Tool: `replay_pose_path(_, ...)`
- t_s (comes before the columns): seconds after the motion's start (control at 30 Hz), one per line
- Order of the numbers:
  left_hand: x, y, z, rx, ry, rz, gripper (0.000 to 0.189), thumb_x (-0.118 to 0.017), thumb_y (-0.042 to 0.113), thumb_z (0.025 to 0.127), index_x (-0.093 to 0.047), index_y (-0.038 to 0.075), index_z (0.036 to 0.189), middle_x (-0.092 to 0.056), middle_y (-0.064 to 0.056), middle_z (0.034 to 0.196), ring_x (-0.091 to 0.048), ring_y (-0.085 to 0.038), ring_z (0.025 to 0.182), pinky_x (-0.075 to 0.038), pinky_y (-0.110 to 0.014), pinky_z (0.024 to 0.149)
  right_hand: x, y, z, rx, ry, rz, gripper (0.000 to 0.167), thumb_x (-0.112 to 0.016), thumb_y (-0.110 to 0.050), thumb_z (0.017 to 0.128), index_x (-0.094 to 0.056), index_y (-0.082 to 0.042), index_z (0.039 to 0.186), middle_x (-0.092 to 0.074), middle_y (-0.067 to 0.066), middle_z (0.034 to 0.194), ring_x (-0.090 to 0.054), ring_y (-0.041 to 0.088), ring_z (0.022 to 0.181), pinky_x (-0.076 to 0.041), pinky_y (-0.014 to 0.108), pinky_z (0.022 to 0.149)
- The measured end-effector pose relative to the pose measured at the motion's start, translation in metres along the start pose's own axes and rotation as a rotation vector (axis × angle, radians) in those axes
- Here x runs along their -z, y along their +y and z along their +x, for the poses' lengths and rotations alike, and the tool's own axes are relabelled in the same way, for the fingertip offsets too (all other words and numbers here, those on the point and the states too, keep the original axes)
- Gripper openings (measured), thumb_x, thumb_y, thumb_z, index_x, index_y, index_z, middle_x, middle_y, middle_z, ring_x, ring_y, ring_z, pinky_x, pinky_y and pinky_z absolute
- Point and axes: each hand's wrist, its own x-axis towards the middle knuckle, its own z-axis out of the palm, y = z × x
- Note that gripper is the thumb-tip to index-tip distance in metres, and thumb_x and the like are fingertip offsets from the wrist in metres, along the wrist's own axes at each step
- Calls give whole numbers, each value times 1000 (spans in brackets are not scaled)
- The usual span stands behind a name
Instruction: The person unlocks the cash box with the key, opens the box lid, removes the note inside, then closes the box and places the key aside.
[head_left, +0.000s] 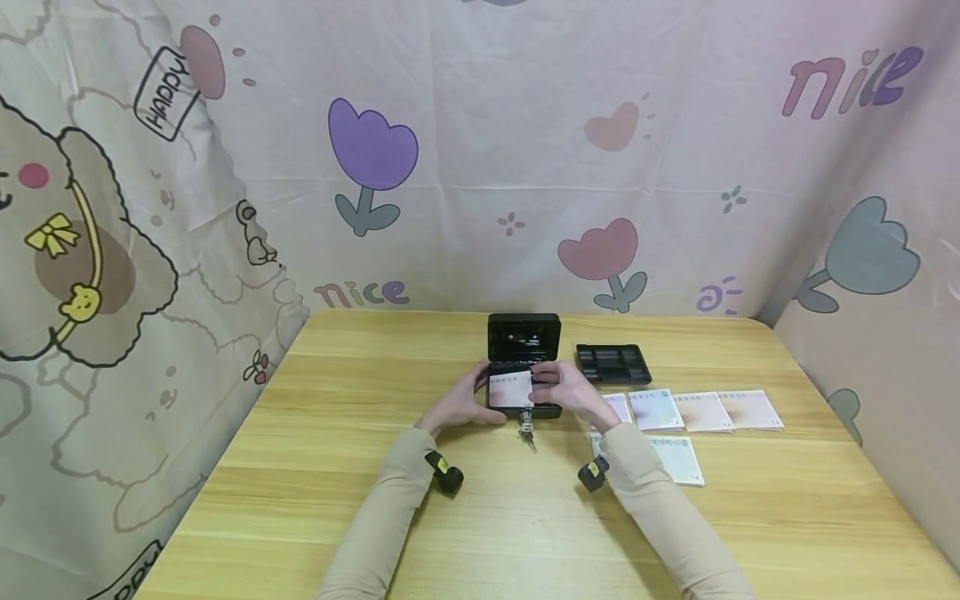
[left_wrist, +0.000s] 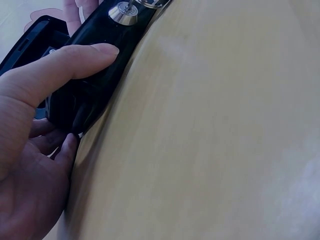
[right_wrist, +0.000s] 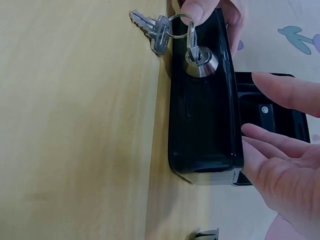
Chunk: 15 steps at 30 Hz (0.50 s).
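A black cash box (head_left: 523,339) stands on the table with its lid raised. Keys on a ring (head_left: 528,433) hang from the round lock (right_wrist: 201,62) on its front. A pale pink printed paper (head_left: 510,390) lies at the box's opening, towards the left. My left hand (head_left: 459,402) grips the box's left end, thumb (left_wrist: 95,60) against the front wall and fingers around the side. My right hand (head_left: 566,387) reaches over the right part of the box, its fingers at the paper's right edge. In the right wrist view, thumb and fingers are spread apart above the opening.
A black compartment tray (head_left: 613,364) sits behind my right hand. To the right lie several printed papers, among them a blue one (head_left: 655,410), and a pale green one (head_left: 678,461) nearer me, partly behind the right sleeve. A patterned cloth (head_left: 480,150) hangs behind the table (head_left: 510,533).
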Motion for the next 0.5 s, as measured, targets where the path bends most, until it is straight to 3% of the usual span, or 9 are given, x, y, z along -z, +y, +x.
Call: replay_pose_path(0.5,-1,2,-1,6,12,29,114,-91,15,70,-20,-3,158,-25,-26,164,-33,-39,151,-28,-47,127,-3,6,4,23,66,44,61,-68,-1,90,-44,12,144,-56,32,141,-58,44,129,-55,43,106)
